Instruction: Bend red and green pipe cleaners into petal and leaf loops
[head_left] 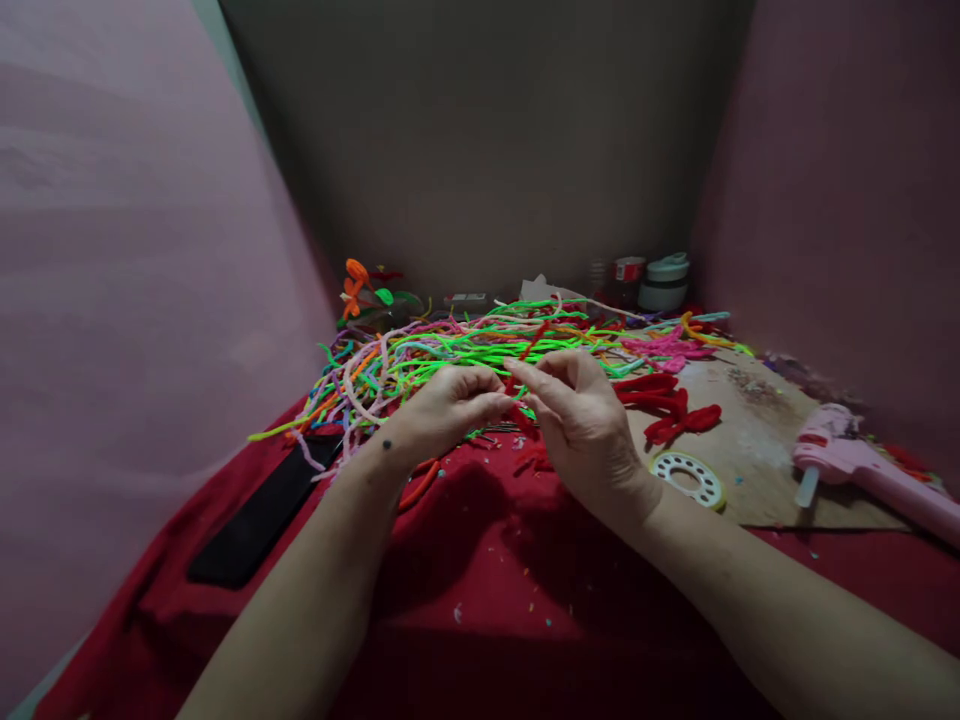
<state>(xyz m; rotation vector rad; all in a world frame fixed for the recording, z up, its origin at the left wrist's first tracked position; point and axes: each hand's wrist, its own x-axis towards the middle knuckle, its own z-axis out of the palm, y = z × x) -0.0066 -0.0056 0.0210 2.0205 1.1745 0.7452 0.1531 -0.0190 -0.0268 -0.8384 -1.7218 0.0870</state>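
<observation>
Between my two hands is a red pipe cleaner [534,342], one end sticking up past the fingertips and some red hanging below. My left hand [461,405] pinches it between thumb and forefinger. From the other side my right hand [581,415] grips it too, fingers bent around it; part of the piece is hidden by the fingers. Just behind lies a heap of pipe cleaners [480,350] in green, pink, orange and other colours. Bent red pipe cleaner pieces [660,405] lie to the right of my right hand.
A pink glue gun [862,460] rests on a board [757,420] at right, near a white ring with holes [703,480]. A black flat object [262,515] lies left on the red cloth [480,580]. Orange flowers [355,285] and a lidded container [664,283] stand behind.
</observation>
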